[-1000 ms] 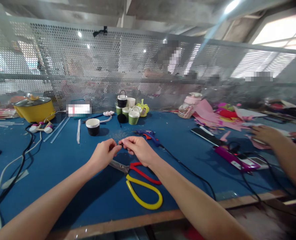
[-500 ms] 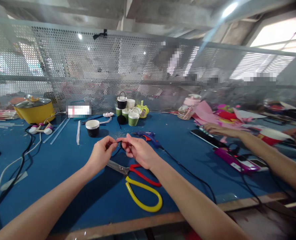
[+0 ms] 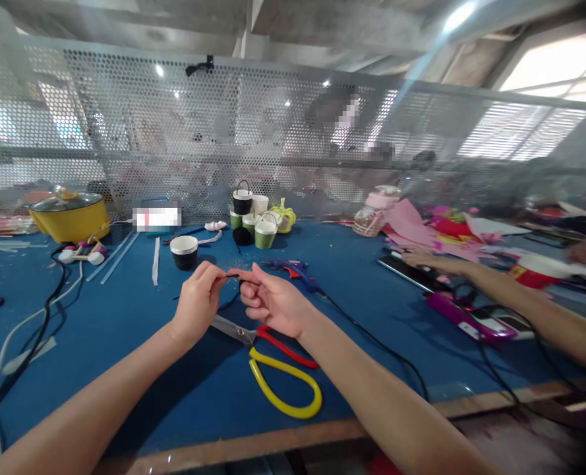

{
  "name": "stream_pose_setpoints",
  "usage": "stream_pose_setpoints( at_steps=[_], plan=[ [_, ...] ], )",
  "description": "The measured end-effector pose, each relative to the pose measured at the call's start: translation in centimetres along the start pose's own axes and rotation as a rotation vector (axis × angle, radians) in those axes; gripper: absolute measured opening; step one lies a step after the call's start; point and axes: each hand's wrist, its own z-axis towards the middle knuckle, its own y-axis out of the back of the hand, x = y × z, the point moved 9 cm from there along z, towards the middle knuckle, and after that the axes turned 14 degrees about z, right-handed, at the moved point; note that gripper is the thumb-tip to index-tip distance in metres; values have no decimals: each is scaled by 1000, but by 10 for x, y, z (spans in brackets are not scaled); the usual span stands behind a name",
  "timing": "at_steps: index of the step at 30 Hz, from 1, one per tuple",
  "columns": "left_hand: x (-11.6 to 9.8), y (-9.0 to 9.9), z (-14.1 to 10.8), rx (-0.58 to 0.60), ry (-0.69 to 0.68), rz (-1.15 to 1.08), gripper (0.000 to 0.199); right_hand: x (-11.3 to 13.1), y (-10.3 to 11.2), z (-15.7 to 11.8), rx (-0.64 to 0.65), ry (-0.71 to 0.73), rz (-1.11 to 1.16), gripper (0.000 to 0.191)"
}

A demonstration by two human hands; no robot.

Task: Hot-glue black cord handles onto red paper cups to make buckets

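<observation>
A thin black cord [image 3: 233, 276] runs between my two hands above the table. My left hand [image 3: 197, 302] is closed in a pinch on one part of it, its back turned up. The thumb and fingers of my right hand [image 3: 279, 302] pinch the cord too, with the other fingers curled. Scissors [image 3: 244, 335] with one red and one yellow handle lie just below my hands. Behind my left hand stands a small black paper cup [image 3: 184, 254] with a white inside. A blue glue gun [image 3: 294, 268] rests beyond my right hand.
Small green and black cups [image 3: 265, 234] cluster at the back near a yellow-green ornament [image 3: 285, 219]. A yellow pot [image 3: 70, 221] stands back left. On the right, a co-worker's arm [image 3: 510, 290] reaches over a phone [image 3: 406, 273] near a purple power strip [image 3: 451, 316].
My left hand has turned over, its back now more towards me, and a cord end shows to its left. My right hand's lower fingers have curled. Both hands stay on the cord.
</observation>
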Motion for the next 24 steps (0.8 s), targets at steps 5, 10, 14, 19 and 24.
stream_pose_setpoints(
  at_steps=[5,10,14,19,24],
  plan=[
    [-2,0,-1,-38,-80,45,17,-2,-4,-2,33,-50,83,38],
    [-5,-1,-2,-49,-107,60,17,-1,-4,-2,17,-48,97,39],
    [-5,-3,-2,-49,-101,54,19,-3,-5,-3,6,-53,86,38],
    [0,-2,-2,-64,-57,36,19,-5,-6,-2,24,-54,65,38],
    [4,-2,-1,-59,11,15,19,-8,-9,-1,81,-70,75,37]
  ],
)
